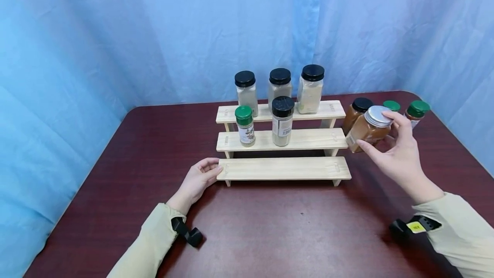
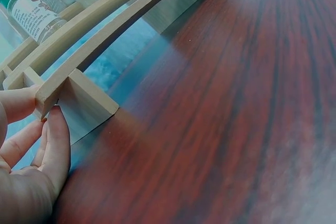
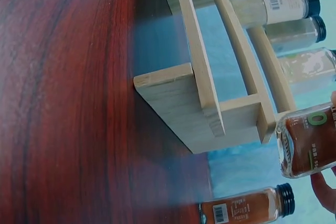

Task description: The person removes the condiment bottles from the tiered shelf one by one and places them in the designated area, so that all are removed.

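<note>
A three-step wooden rack (image 1: 285,169) stands on the table. My left hand (image 1: 198,179) pinches the left end of its lowest step between thumb and fingers, also plain in the left wrist view. Off the rack's right end, my right hand (image 1: 403,158) grips a spice jar (image 1: 368,130) with a silver lid and brown contents, tilted and raised. In the right wrist view that spice jar (image 3: 310,140) shows its glass base near the rack. The middle step bears a green-capped jar (image 1: 246,130) and a black-capped jar (image 1: 282,123).
Three black-lidded jars, one being a pale-filled jar (image 1: 310,91), line the top step. Behind my right hand stand a brown black-capped jar (image 1: 353,113) and two green-capped jars, one partly hidden (image 1: 391,105). Blue curtains (image 1: 216,33) hang behind the dark red table (image 1: 270,231).
</note>
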`<action>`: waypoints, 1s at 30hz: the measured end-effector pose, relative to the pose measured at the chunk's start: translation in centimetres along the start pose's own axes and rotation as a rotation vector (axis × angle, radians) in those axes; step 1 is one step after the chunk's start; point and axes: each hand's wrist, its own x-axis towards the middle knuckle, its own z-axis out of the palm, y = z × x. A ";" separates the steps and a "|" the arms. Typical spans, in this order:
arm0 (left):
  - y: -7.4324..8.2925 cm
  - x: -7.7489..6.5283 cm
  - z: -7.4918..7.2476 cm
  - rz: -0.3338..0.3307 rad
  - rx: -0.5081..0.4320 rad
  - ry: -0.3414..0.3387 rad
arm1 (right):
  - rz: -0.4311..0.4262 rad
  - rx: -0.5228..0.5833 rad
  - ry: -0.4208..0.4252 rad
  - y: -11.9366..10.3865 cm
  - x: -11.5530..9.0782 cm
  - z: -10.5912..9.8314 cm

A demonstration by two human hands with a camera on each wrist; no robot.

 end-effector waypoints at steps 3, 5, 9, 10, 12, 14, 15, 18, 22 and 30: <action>0.0 0.1 0.1 0.001 -0.001 0.000 | 0.027 0.006 -0.008 0.3 -0.3 0.0; 0.0 0.1 0.1 0.001 -0.002 0.002 | 0.055 0.002 -0.024 0.5 -0.5 0.1; -0.1 0.1 0.1 0.003 -0.001 0.008 | 0.122 -0.021 -0.057 1.2 -0.8 0.3; -0.1 0.1 0.1 0.003 0.000 0.009 | 0.136 -0.029 -0.064 1.4 -0.8 0.4; -0.1 0.1 0.1 0.003 0.005 0.010 | 0.157 -0.043 -0.075 1.8 -0.8 0.5; -0.1 0.2 0.1 0.002 0.007 0.010 | 0.170 -0.052 -0.081 2.3 -0.8 0.6; -0.1 0.2 0.1 0.002 0.008 0.009 | 0.175 -0.057 -0.082 2.5 -0.8 0.7; -0.1 0.2 0.1 0.005 0.006 0.007 | 0.189 -0.070 -0.093 3.2 -0.7 0.8; -0.1 0.2 0.2 0.008 0.006 0.010 | 0.218 -0.081 -0.125 3.9 -0.6 1.0; -0.1 0.1 0.1 0.001 0.012 0.015 | 0.240 -0.114 -0.173 5.1 -0.3 1.1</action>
